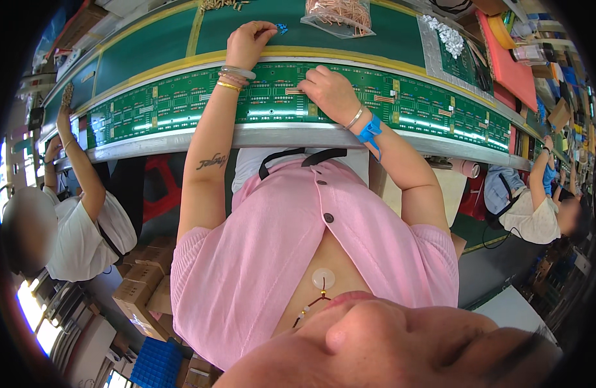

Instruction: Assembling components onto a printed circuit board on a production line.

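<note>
A long row of green circuit boards [266,117] lies in a metal-edged track in front of me, fitted with small parts. My left hand [249,44] reaches past the boards to a little heap of blue components [282,28] on the green bench. Its fingers are drawn together at the heap's edge, and whatever is between them is too small to make out. Over the boards, my right hand [330,94] is closed, with curled fingertips beside a tan strip-shaped part [286,91]. Those fingers hide anything they may hold.
Beyond the track lie a clear bag of copper-coloured pieces [340,16], a pile of brass-coloured parts [223,4] and white small parts [448,37]. A pink foam sheet [507,61] sits at the right. Co-workers sit along the line on both sides.
</note>
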`<state>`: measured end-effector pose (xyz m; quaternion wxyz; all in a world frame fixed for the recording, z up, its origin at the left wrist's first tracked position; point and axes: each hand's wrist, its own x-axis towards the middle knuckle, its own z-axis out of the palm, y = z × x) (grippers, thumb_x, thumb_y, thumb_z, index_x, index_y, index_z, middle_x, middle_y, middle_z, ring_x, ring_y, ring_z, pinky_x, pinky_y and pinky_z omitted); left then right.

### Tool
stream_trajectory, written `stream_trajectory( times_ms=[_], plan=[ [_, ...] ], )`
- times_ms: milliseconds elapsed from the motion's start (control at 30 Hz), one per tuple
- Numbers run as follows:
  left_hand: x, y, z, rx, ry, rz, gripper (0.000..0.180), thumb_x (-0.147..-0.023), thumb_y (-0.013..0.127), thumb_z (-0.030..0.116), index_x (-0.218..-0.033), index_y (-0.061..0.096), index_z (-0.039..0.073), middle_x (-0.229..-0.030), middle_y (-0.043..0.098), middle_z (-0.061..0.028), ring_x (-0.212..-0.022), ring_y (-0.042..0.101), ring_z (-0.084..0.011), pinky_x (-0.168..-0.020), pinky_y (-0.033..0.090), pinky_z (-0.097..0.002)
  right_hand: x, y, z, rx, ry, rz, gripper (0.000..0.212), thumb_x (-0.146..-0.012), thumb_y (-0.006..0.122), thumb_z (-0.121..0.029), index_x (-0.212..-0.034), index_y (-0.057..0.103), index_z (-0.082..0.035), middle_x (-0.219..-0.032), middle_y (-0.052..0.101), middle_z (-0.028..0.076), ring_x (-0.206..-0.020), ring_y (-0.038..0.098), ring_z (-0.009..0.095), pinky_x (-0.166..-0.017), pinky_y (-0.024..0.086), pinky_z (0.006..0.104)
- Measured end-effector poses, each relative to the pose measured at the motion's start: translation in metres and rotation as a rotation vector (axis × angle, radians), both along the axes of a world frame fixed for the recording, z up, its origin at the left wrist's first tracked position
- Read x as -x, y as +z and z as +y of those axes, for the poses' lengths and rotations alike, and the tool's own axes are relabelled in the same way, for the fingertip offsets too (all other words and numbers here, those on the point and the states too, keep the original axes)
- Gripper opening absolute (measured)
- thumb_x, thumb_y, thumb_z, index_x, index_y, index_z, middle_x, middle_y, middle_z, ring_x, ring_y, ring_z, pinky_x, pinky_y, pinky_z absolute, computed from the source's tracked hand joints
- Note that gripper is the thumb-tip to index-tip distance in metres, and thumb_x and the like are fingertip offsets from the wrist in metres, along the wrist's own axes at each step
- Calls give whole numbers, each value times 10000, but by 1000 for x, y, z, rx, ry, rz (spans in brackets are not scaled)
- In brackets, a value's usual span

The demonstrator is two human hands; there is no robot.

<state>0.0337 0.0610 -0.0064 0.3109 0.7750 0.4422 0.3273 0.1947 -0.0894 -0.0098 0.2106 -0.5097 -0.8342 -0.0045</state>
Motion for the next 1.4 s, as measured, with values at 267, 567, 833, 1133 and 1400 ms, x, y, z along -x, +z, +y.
stream_trajectory(
  times_ms=[267,567,833,1133,1400],
  plan=[
    [11,5,-18,-5,-57,-37,136,-796,638,83,-919,673,38,-792,664,-51,-720,612,-109,-675,479,-232,-2,6,-9,4,33,-67,198,-712,536,-118,-896,608,-132,-884,534,13,-913,521,175,-693,473,285],
    [20,8,-61,152,-183,18,109,-743,667,100,-837,660,45,-823,643,-76,-766,619,-224,-707,489,-308,-12,10,-16,-30,13,-2,313,-722,519,-70,-1014,620,-116,-1125,543,59,-1067,497,238,-851,444,345],
    [15,6,-71,-182,-291,236,68,-712,650,52,-770,625,28,-893,549,-87,-888,533,-285,-771,445,-361,-22,3,-5,-35,-95,253,322,-664,549,43,-950,637,-76,-1024,586,47,-965,541,239,-818,461,340],
    [17,7,-73,-260,-313,283,73,-705,657,62,-763,627,28,-875,544,-80,-887,524,-280,-773,444,-362,-19,1,-6,-2,-75,291,297,-640,570,53,-906,639,-60,-981,598,43,-955,542,236,-812,461,340],
    [17,15,-16,-116,-118,195,126,-723,680,189,-778,663,77,-800,631,-83,-738,610,-273,-670,493,-350,-23,1,-6,-61,-73,297,239,-645,572,23,-853,649,-65,-932,608,36,-917,551,223,-779,464,328]
  ],
)
